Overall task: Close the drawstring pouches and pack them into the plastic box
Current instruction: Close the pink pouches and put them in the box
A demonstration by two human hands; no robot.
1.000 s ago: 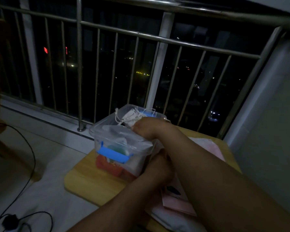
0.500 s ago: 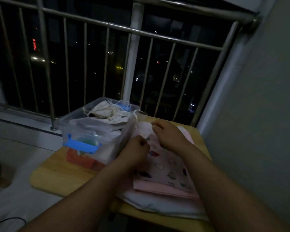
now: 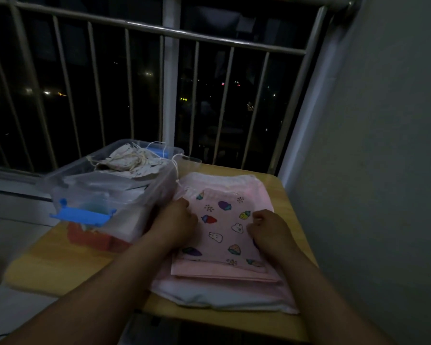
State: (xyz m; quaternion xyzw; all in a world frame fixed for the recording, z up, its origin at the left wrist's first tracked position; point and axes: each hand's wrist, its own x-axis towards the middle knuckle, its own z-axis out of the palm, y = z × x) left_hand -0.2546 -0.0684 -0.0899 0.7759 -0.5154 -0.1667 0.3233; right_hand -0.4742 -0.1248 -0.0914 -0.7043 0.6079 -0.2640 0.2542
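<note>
Head view, dim light, single angle. Left hand (image 3: 177, 217) sits on the near-left edge of the printed pouch (image 3: 224, 230), fingers curled onto the cloth and pinching it, as far as the gloom allows. Right hand (image 3: 269, 227) mirrors it on the pouch's right edge, fingers curled in and gripping the fabric. The pouch lies flat between the two hands, its mouth and white drawstring (image 3: 187, 192) just beyond the left fingertips. It tops a stack: a larger pink pouch (image 3: 234, 273) under it and a white pouch (image 3: 209, 295) at the bottom, below both wrists. Plastic box (image 3: 60, 185) stands just outboard of the left hand, touching or nearly touching its back, lid off, with cinched pouches (image 3: 130, 160) heaped above the rim; blue latch (image 3: 82, 215) on the side facing the camera. All on a wooden table (image 3: 60, 265); railing (image 3: 209, 38) well beyond both hands. Judgement: the step in hand is picking the next pouch off the stack; its mouth looks uncinched. Next move calls for lifting only the top layer, finding the cord ends, pulling them taut, then crossing left to a box that looks close to full.
</note>
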